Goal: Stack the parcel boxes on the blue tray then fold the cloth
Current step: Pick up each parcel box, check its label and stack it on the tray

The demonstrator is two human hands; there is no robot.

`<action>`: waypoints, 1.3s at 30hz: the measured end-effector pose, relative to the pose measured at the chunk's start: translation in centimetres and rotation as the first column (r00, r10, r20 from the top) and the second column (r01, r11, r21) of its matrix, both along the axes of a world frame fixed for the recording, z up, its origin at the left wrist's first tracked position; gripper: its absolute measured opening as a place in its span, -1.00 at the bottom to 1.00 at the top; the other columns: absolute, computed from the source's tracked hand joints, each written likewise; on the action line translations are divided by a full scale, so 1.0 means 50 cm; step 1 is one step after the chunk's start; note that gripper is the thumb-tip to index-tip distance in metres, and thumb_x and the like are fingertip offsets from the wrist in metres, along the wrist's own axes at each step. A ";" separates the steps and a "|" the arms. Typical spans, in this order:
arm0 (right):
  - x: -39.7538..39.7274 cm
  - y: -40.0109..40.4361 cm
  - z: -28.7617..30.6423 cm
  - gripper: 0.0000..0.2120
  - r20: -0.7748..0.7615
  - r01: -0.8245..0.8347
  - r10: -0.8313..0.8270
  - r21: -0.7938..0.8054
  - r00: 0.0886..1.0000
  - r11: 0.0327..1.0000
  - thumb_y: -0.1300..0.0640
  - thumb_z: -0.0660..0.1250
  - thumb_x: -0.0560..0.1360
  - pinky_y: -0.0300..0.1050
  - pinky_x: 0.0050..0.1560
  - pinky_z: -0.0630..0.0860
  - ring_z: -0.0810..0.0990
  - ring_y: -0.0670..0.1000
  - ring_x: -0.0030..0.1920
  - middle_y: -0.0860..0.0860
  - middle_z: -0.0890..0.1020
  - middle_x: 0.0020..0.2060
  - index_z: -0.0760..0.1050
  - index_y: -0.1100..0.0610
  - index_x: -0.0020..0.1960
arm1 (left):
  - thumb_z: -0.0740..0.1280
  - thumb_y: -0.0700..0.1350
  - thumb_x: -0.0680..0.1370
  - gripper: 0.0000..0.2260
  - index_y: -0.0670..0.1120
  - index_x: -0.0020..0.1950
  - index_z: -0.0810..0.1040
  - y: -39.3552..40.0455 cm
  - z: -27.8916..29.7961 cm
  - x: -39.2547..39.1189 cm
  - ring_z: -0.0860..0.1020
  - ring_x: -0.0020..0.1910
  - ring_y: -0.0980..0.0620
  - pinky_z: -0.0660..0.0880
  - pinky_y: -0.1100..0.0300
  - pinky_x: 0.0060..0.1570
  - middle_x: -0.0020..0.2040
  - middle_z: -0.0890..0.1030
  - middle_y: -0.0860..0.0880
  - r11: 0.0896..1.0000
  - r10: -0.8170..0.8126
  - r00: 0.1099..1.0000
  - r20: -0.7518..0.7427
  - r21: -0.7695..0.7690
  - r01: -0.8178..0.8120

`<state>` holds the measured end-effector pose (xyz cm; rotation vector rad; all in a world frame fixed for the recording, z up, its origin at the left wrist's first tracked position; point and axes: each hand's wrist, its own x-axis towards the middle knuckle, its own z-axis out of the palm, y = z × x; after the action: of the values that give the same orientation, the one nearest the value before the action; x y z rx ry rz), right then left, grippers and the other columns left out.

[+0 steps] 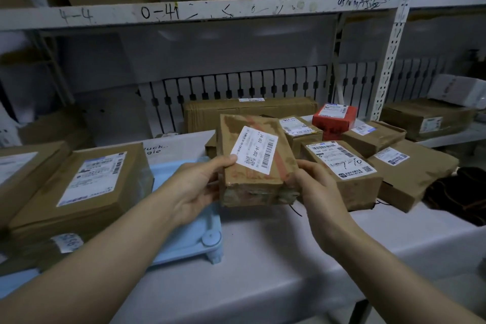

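Between two hands [200, 187], one taped parcel [256, 166].

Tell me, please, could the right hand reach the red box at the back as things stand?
Probably not yet: the right hand and left hand both hold the taped parcel, and brown boxes stand between it and the red box.

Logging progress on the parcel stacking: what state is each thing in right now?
Held parcel: lifted, tilted, gripped from both sides.
Left hand: grips parcel's left edge.
Right hand: grips parcel's right edge.
Blue tray: on table, large box on its left part.
Red box: closed, among unstacked parcels.
Dark cloth: bunched, unfolded.
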<state>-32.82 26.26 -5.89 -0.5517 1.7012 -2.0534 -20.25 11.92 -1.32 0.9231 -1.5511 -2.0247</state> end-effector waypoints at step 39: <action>-0.012 -0.010 -0.025 -0.41 -0.154 -0.384 0.377 -0.018 0.913 0.923 0.38 0.40 0.14 -0.13 -0.02 0.54 0.64 0.00 0.09 0.08 0.71 0.02 0.54 0.15 0.17 | 0.32 -0.56 0.30 -0.38 -0.01 0.21 0.49 -0.016 -0.015 0.087 0.62 0.04 0.06 0.50 0.12 0.11 -0.12 0.69 0.03 0.891 -0.075 0.997 0.021 -0.449 0.076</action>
<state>-33.42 25.75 -7.15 -0.9901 1.4805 -1.8099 -15.90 11.11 -2.05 0.6887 -1.9686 -1.5971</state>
